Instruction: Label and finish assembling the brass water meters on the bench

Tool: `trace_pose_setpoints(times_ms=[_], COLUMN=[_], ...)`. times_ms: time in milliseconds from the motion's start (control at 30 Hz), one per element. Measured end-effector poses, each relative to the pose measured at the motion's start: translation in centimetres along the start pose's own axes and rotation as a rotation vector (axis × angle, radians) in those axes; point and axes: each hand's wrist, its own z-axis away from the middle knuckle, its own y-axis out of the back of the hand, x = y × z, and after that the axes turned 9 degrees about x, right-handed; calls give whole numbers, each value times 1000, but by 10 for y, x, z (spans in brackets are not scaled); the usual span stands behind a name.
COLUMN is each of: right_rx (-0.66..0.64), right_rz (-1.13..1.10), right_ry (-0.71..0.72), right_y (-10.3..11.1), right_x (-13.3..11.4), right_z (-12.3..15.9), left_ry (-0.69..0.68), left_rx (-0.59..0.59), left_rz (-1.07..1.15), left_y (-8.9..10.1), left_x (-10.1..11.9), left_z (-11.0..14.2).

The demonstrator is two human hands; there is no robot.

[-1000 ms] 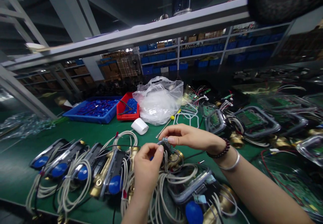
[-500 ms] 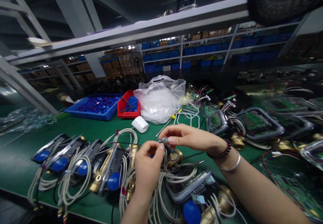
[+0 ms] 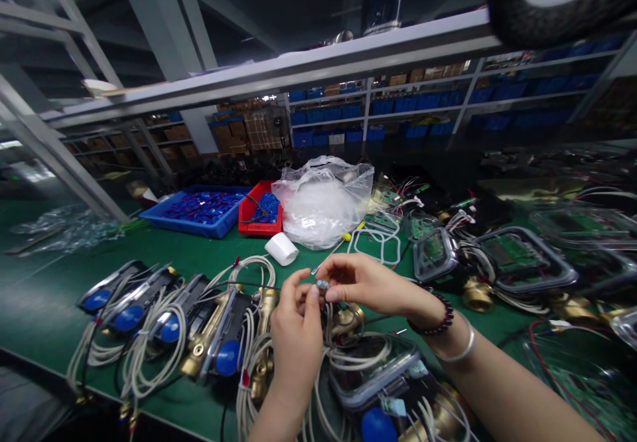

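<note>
My left hand point(image 3: 297, 336) and my right hand point(image 3: 365, 285) meet above the green bench, both pinched on a small grey connector point(image 3: 322, 285) at the end of white cables. Below them lies a water meter unit point(image 3: 371, 375) with a clear cover, a blue disc and a brass body point(image 3: 347, 318), tangled in white cable. My right wrist wears a dark bead bracelet point(image 3: 436, 309) and a silver bangle. To the left of my hands lie several finished meters point(image 3: 209, 336) with blue discs and brass fittings.
A blue tray point(image 3: 196, 211) and a red bin point(image 3: 259, 213) of blue parts stand at the back, next to a clear plastic bag point(image 3: 323, 200) and a white tape roll point(image 3: 281, 249). Open meter housings with green boards point(image 3: 522, 259) crowd the right. A grey shelf beam point(image 3: 318, 64) runs overhead.
My two hands have drawn closer together on the small connector and lifted it slightly above the brass body. The camera view has shifted a little to the left.
</note>
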Motion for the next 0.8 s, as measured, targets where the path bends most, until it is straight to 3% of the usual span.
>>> trace_pose_setpoints(times_ms=[233, 467, 567, 667, 800], right_rx=[84, 227, 292, 236, 94], right_rz=[234, 432, 502, 609, 805], right_ry=[119, 343, 401, 392, 455], right_y=[-9, -6, -5, -7, -8], right_x=[-3, 0, 5, 16, 27], right_z=[5, 3, 3, 4, 4], left_ry=[256, 222, 271, 370, 399], left_rx=[-47, -33, -10, -35, -169], left_rz=[206, 162, 168, 249, 264], left_y=[-4, -6, -7, -8, -7], left_x=[6, -4, -6, -8, -9], left_z=[-9, -4, -6, -10, -16])
